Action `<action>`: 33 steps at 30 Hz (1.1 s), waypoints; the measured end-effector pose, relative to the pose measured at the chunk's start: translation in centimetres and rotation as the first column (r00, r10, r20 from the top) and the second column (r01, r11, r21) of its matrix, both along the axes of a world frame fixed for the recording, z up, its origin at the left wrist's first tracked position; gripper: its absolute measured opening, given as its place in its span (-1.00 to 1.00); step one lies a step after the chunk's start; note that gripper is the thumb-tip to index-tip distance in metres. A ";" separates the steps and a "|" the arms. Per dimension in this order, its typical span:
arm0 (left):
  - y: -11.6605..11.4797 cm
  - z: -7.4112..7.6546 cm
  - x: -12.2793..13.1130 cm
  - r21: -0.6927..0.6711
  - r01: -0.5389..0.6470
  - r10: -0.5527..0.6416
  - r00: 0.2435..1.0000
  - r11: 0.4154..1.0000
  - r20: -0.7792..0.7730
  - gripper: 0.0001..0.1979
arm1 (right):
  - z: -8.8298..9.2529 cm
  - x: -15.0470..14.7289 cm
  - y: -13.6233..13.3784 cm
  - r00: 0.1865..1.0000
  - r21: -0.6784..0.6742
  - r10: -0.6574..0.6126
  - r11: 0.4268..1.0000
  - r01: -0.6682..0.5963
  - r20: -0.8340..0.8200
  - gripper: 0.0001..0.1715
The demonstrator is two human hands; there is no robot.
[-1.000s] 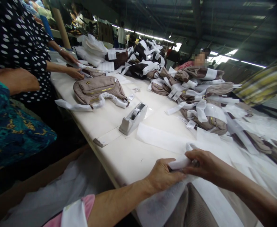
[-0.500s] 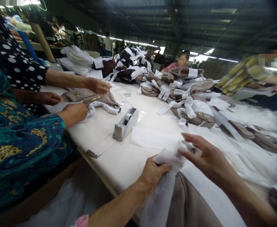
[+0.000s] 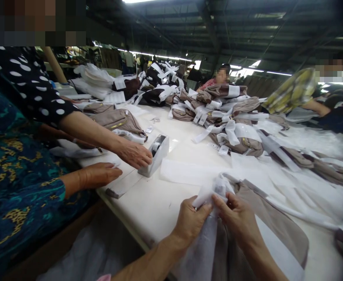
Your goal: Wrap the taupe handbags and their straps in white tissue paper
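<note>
My left hand [image 3: 193,218] pinches a sheet of thin white wrapping paper [image 3: 202,249] that is bunched lengthwise around something, likely a strap, which the paper covers. Right beside it, my right hand [image 3: 237,214] grips the same paper between thumb and fingers. Both hands are closed and nearly touching. Under them lies a taupe bag [image 3: 277,226] at the table's near edge, with more white paper across it. A flat white paper strip [image 3: 186,171] rests just beyond my hands.
A grey tape dispenser [image 3: 159,156] stands left of centre, with a co-worker's hand [image 3: 134,154] at it. Another co-worker's hand [image 3: 99,174] is nearer. Wrapped taupe bags [image 3: 238,142] are heaped on the white table [image 3: 148,195]; another bag [image 3: 118,121] lies at left.
My right hand has come down and left, closing on the paper beside my left hand. A co-worker's hand has moved from the left bag to the tape dispenser.
</note>
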State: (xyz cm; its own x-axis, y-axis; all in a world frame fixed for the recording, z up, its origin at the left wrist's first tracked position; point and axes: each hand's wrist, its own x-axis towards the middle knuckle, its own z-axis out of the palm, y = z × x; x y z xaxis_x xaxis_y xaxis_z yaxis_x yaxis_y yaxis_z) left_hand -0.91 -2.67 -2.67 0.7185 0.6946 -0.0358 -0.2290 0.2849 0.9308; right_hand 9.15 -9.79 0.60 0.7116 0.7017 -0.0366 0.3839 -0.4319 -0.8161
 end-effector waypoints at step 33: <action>0.6 -0.4 -0.3 0.210 0.023 -0.007 0.997 0.977 -0.076 -0.75 | -1.0 0.4 0.0 0.956 0.140 0.027 0.990 0.015 -0.291 -0.51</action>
